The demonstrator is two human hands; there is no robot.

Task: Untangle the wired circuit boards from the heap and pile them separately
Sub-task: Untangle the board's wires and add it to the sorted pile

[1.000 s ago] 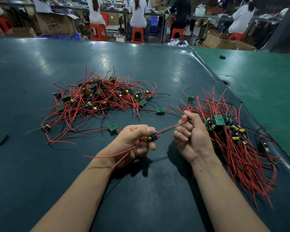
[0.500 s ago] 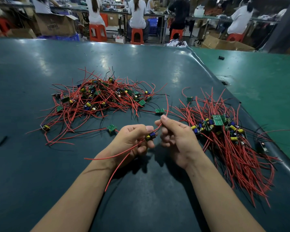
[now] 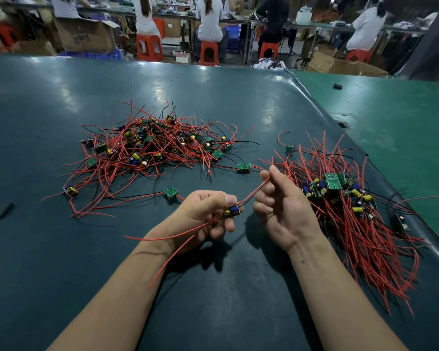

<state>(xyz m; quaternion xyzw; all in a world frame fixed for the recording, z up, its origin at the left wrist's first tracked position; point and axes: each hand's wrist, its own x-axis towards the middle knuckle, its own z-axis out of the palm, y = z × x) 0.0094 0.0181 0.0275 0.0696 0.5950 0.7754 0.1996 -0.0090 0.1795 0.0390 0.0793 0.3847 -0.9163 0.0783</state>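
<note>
A tangled heap (image 3: 152, 148) of small green circuit boards with red and black wires lies on the dark table, left of centre. A sorted pile (image 3: 345, 198) with its wires lying roughly parallel sits at the right. My left hand (image 3: 203, 211) grips one small board (image 3: 232, 211) with a blue and a yellow part; its red wires trail back over my wrist. My right hand (image 3: 279, 206) pinches that board's red wire (image 3: 254, 192) between thumb and forefinger, just right of the left hand.
Two loose boards (image 3: 171, 192) (image 3: 243, 167) lie between the heap and my hands. A lighter green table (image 3: 403, 127) adjoins on the right, with a raised seam (image 3: 340, 127) between them. Several people sit on red stools at benches beyond the table's far edge.
My right hand slid in along the wire close to my left hand, then drew back to the right with the wire pinched. My left hand kept hold of the board.
</note>
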